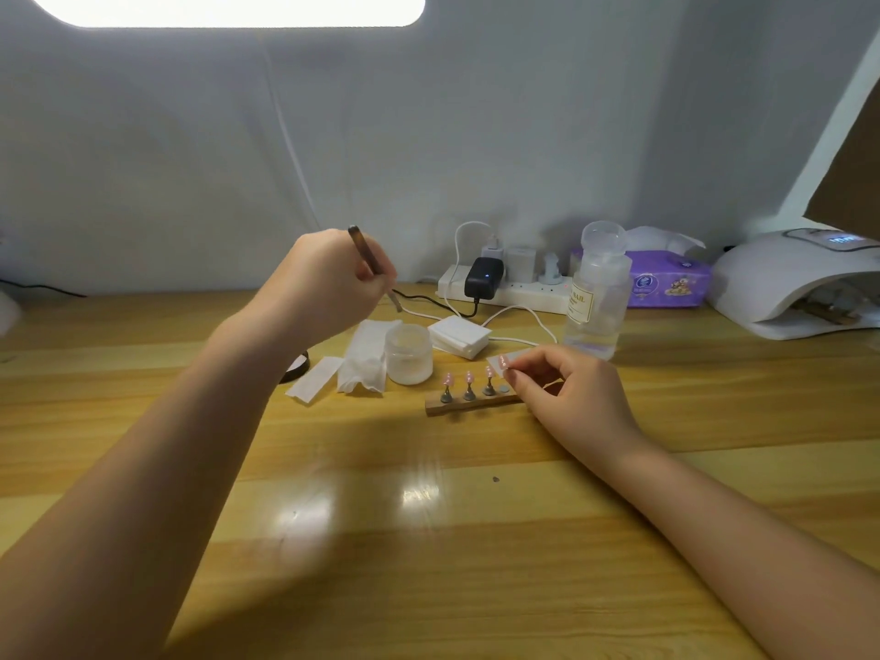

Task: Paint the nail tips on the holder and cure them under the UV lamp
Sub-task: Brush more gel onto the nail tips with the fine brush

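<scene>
1. The holder (469, 404) is a short wooden bar lying on the desk (428, 540) near its middle, just in front of a frosted jar (408, 353).
2. Three small metal stands rise from the bar, each topped with a pink nail tip (469, 376); a fourth socket at the bar's right end shows only a grey disc.
3. The right hand (569, 390) rests at the bar's right end, its fingers (516, 371) pinching a fourth pink tip (504, 359) just above the empty socket.
4. The left hand (328, 278) is raised over the jar, fingers curled round a brown brush (372, 264) whose point slants down and right.
5. The lamp (781, 283), a white dome with a lit display, stands at the desk's far right; a second wooden bar lies inside its opening.
6. The desk is glossy, pale striped wood that mirrors the overhead light.
7. On it, left of the jar, lie folded wipes (364, 357); behind the jar sits a stack of white pads (459, 334).
8. A clear bottle (597, 297) stands right of the pads, with a purple tissue pack (669, 283) behind it.
9. A white power strip (505, 290) with a black adapter lies along the plain grey-white wall (428, 135).
10. A bright light panel (228, 7) glows at the top.
</scene>
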Tool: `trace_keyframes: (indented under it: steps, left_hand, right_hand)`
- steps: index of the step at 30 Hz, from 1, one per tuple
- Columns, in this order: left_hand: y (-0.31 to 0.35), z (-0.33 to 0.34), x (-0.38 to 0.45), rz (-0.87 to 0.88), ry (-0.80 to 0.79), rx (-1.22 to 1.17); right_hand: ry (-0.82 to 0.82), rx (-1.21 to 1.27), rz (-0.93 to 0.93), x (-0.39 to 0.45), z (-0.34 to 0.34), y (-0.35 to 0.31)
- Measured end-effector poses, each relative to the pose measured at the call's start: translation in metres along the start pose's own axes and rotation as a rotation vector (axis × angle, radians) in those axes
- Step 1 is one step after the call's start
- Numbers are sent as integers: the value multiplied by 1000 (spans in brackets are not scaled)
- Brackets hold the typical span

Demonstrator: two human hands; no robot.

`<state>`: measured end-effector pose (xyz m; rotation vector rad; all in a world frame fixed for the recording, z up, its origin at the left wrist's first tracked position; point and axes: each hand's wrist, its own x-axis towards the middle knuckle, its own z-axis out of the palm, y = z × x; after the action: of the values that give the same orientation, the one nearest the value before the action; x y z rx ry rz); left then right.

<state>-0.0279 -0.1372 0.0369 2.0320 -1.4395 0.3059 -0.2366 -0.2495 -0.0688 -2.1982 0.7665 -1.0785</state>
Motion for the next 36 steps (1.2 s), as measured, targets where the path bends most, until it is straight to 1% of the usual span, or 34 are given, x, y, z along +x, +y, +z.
trace_keyframes:
  steps: [5,6,8,11,12,15,18,21,24,26,36]
  left_hand:
    - [10,-10,-4,37,269,-167]
    - [13,-11,-6,19,312,-239]
    - [19,-8,-12,-39,363,-488]
    - [25,5,-25,-145,340,-884]
    - [25,10,-30,-155,324,-955]
    - [21,25,-49,-109,258,-1066]
    - [20,41,-72,-82,133,-1102]
    - [20,54,-89,-89,71,-1124]
    - [20,63,-96,15,62,-1007]
    - [21,66,-99,59,82,-974]
    - [20,73,-105,132,61,-861]
  right_hand:
    - [-12,6,9,0,0,0]
    - [-18,3,6,0,0,0]
    - [-14,12,1,-1,-1,-1]
    - [5,43,12,-2,-1,-1]
    - [10,53,18,-2,0,-1]
    - [13,56,23,-2,0,0]
    - [9,61,16,-2,0,0]
    - [8,61,4,-1,1,2]
    - [11,58,2,0,2,3]
    - [7,59,-1,0,2,3]
    - [-3,90,-14,-1,2,1]
